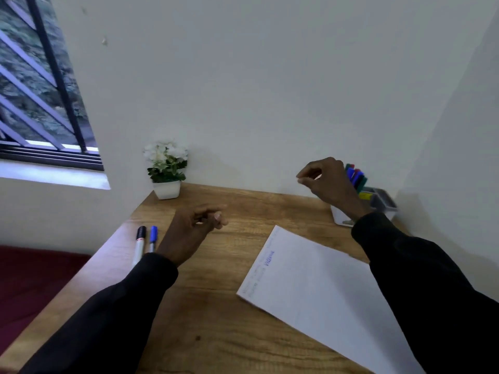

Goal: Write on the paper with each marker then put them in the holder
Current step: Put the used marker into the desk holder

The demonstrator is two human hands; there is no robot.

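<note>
Hovering just in front of the holder at the table's far right corner, my right grip is empty, with thumb and forefinger curled toward each other, a gap between them, clamped on nothing. Several markers, green, blue and red, stand tilted in the holder behind it, caps up, which I take as the ones finished with. My left grip hangs above the table's middle with fingers loosely curled, also holding nothing. Just to its left lie a black-capped marker and a blue marker, side by side near the table's left edge, caps pointing away from me. I judge these are the two left to use, kept well apart from the holder so used and unused do not mix. The paper lies angled between my arms, turned to suit my writing side, with a short word in blue ink near its far left edge. A potted plant sits against the wall, clear of the work.
</note>
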